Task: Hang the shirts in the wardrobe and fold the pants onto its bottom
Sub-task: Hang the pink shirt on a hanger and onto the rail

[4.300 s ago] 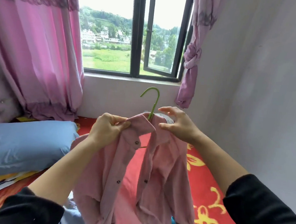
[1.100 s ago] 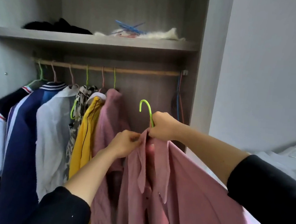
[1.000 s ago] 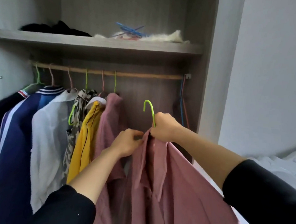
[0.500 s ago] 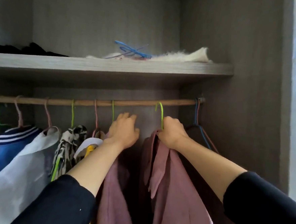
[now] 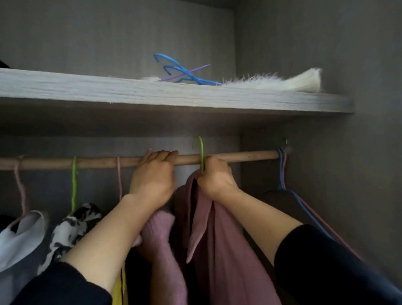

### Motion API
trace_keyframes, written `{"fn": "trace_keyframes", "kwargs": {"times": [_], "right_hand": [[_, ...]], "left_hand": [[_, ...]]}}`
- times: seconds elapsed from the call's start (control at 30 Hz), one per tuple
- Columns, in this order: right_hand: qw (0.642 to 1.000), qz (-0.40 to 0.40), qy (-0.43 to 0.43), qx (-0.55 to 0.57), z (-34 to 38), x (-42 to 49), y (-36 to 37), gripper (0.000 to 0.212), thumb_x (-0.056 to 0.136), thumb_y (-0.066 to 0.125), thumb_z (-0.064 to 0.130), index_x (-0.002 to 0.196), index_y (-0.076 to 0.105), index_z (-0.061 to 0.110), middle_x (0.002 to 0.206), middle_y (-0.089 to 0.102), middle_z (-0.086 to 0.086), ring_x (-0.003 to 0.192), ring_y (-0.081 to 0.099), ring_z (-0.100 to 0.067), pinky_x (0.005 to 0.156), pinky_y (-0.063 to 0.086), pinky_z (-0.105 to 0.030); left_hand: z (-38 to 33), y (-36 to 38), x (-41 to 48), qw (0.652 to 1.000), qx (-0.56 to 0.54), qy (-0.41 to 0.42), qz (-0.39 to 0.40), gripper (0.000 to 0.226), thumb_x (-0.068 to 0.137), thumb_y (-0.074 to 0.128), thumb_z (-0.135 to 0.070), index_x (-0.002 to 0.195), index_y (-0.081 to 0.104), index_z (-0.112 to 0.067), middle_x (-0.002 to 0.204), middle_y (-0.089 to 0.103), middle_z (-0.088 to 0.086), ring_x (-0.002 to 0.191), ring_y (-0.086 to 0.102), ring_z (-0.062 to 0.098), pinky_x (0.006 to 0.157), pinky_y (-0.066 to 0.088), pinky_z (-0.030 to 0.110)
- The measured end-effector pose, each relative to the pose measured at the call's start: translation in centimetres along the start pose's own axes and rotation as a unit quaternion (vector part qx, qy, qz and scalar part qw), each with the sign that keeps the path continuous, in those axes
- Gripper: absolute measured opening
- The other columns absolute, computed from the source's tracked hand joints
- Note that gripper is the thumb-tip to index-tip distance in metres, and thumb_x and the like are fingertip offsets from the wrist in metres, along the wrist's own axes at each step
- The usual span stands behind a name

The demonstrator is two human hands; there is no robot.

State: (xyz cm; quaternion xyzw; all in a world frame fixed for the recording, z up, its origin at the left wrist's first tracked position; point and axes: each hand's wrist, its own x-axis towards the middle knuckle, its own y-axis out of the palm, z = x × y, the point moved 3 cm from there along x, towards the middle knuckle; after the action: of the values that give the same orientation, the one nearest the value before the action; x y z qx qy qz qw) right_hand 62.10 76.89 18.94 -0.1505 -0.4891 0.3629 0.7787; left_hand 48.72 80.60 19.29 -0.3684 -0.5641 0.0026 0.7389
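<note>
A dusty pink shirt [image 5: 224,249] hangs from a green hanger [image 5: 201,152] whose hook arches over the wooden rail [image 5: 247,155] inside the wardrobe. My right hand [image 5: 215,177] grips the hanger's neck and the shirt collar just below the rail. My left hand [image 5: 154,175] is to its left, fingers curled up against the rail, above a fuzzy pink garment [image 5: 163,240]. What my left hand's fingers hold, if anything, is hidden.
Left along the rail hang a white shirt [image 5: 10,239], a black-and-white patterned garment [image 5: 73,224] and a yellow one [image 5: 120,294]. Blue and pink empty hangers [image 5: 282,172] hang at the rail's right end. The shelf [image 5: 151,93] above carries blue hangers [image 5: 179,71] and a white furry item [image 5: 276,81].
Both hands have risen to the rail. The green hook, half a second ago at rail height, now arches above the rail. My left hand moved from below the rail onto it.
</note>
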Motion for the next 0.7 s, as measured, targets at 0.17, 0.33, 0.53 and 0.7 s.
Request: {"fn": "trace_keyframes", "kwargs": {"times": [0.17,0.33,0.53,0.7], "right_hand": [[1.000,0.017,0.003,0.000,-0.1,0.0,2.7,0.010,0.091,0.051,0.018,0.094,0.053,0.009,0.110,0.061,-0.019,0.106,0.057,-0.037,0.074,0.042,-0.030],[0.999,0.043,-0.025,-0.012,-0.6,-0.4,4.1,0.014,0.090,0.055,0.022,0.085,0.048,0.012,0.099,0.061,-0.017,0.094,0.059,-0.034,0.067,0.040,-0.029],[0.995,0.054,-0.083,0.027,-1.4,-1.2,2.6,0.025,0.091,0.057,0.033,0.075,0.059,0.013,0.076,0.062,-0.005,0.073,0.057,-0.021,0.057,0.034,-0.027],[0.996,-0.016,-0.055,-0.069,-5.3,-1.9,-0.5,0.030,0.094,0.048,0.033,0.074,0.060,0.013,0.083,0.064,-0.017,0.081,0.062,-0.035,0.068,0.046,-0.037]], "left_hand": [[-0.1,0.0,0.2,0.999,-0.036,-0.012,-0.020,0.055,0.086,0.044,-0.007,0.141,0.042,-0.013,0.139,0.050,0.008,0.128,0.043,0.026,0.116,0.008,0.028],[-0.2,-0.2,0.2,0.998,-0.037,-0.019,-0.038,0.042,0.090,0.042,-0.011,0.131,0.053,-0.011,0.126,0.059,0.011,0.117,0.051,0.029,0.114,0.015,0.030],[-0.7,-0.1,0.1,0.998,-0.012,-0.031,-0.051,0.035,0.094,0.039,-0.019,0.121,0.058,-0.009,0.117,0.063,0.014,0.111,0.054,0.030,0.112,0.019,0.033],[-2.1,0.2,-0.2,0.996,0.034,-0.064,-0.044,0.037,0.097,0.032,-0.025,0.110,0.058,-0.001,0.111,0.062,0.021,0.107,0.052,0.037,0.108,0.023,0.040]]}}
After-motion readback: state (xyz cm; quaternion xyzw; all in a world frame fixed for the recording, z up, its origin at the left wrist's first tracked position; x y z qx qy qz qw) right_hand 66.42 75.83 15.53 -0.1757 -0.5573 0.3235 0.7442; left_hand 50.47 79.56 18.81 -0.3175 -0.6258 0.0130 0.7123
